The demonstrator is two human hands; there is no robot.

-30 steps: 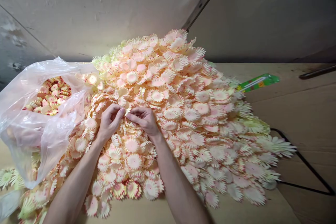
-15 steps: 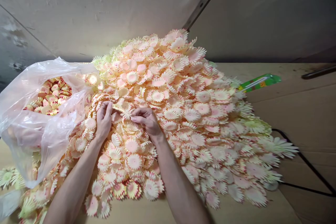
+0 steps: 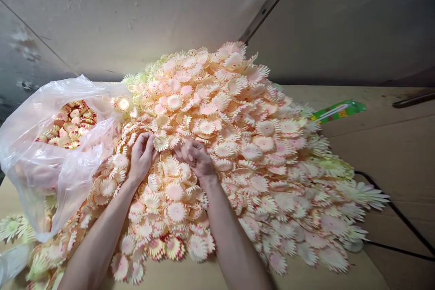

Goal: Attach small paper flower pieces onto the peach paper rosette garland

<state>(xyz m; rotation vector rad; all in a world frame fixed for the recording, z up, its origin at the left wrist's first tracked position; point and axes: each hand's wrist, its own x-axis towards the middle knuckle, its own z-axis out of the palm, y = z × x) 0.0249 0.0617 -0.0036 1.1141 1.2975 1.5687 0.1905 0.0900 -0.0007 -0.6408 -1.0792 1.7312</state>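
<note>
My left hand (image 3: 142,156) is closed in a pinch over the heap, left of the middle. A round, fringed, cream flower piece (image 3: 161,143) shows at its fingertips, facing up. To the right, my right hand (image 3: 197,157) has its fingers curled in, slightly blurred; what they hold, if anything, is hidden. Both hands rest low over a large heap of fringed artificial flower pieces (image 3: 251,150), cream and pale pink with red-tipped edges. More of these pieces spread below and between my forearms.
At left stands an open translucent plastic bag (image 3: 79,167) with smaller yellow-and-red pieces (image 3: 73,127) inside. A green packet (image 3: 341,110) lies behind the heap at right, near brown cardboard (image 3: 380,145) and a bent black rod (image 3: 404,217). A grey wall (image 3: 152,13) rises behind.
The pale strip stretched between my hands is gone from view; a round flower piece now shows by my left fingertips. My right hand has curled further. The view has shifted slightly.
</note>
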